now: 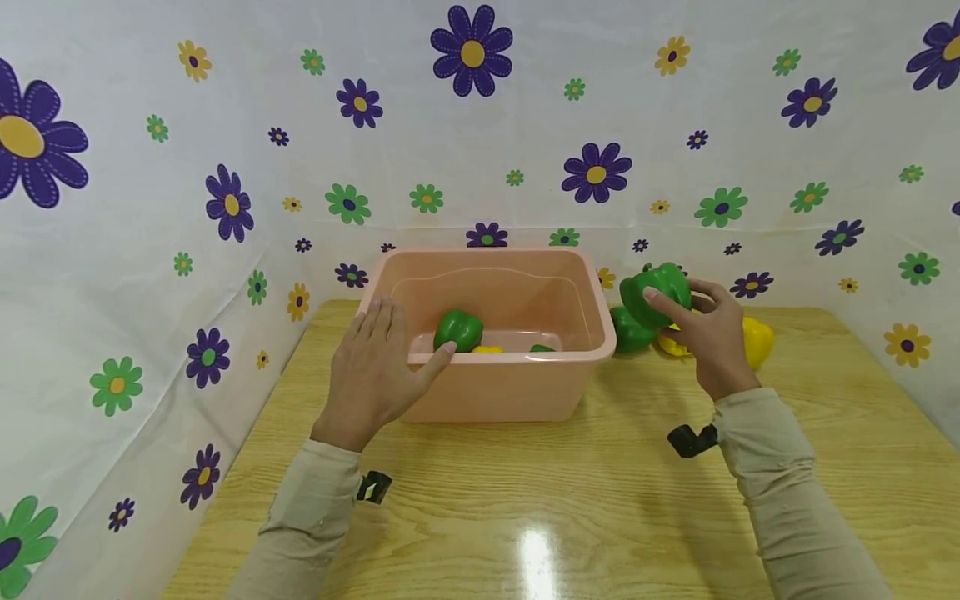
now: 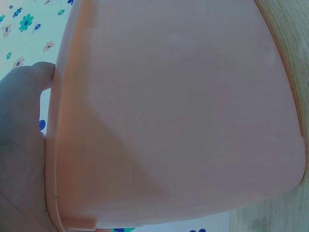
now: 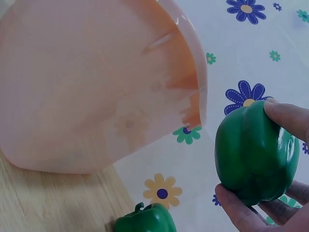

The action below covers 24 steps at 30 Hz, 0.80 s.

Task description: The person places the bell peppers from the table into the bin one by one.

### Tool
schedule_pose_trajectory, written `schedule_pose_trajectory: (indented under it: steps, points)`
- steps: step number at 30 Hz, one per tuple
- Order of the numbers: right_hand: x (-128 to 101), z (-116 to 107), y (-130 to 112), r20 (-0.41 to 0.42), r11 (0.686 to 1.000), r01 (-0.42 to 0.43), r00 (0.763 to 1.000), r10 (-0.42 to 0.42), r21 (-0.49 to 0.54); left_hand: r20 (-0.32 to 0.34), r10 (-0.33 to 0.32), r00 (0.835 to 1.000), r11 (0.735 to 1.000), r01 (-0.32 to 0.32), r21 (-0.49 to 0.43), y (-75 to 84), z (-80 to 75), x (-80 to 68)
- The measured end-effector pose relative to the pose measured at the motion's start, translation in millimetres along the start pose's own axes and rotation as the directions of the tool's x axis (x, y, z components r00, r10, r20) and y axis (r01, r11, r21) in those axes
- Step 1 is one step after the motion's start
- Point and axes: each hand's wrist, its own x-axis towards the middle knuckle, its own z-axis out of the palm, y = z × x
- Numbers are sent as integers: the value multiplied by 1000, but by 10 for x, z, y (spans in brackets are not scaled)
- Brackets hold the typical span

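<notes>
Fingers of our right hand (image 1: 708, 337) curl round a green pepper (image 1: 656, 292), thumb below & fingertips (image 3: 285, 116) on top, held up off the counter (image 1: 600, 500), just right of the pink tub (image 1: 487, 392) rim. Left hand (image 1: 375, 371) lies w/ fingers straight against the tub's near-left wall, thumb on the rim, gripping nothing.

Progress, as we judge it: partway. Inside the tub, just past the left fingers, there's one green pepper (image 1: 457, 329), a bit of yellow (image 1: 487, 349) & another scrap of green (image 1: 542, 347); can't tell what those two are. Left outside: a 2nd green pepper on the counter (image 1: 630, 332) under the right fingers, plus a yellow pepper (image 1: 757, 340) behind the right hand. Held pepper isn't over the tub yet.
</notes>
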Motion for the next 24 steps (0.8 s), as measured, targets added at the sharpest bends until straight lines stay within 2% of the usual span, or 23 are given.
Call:
schedule_pose_trajectory:
  steps: [12,24]
  points:
    - [-43,135,-150,4,987,17,1000,-18,159,16,-3,1000,1000,3,13,5,-14,2]
    - [-85,332,-258,21,964,22,999,-29,266,5,2,1000,1000,-2,16,4,1,12]
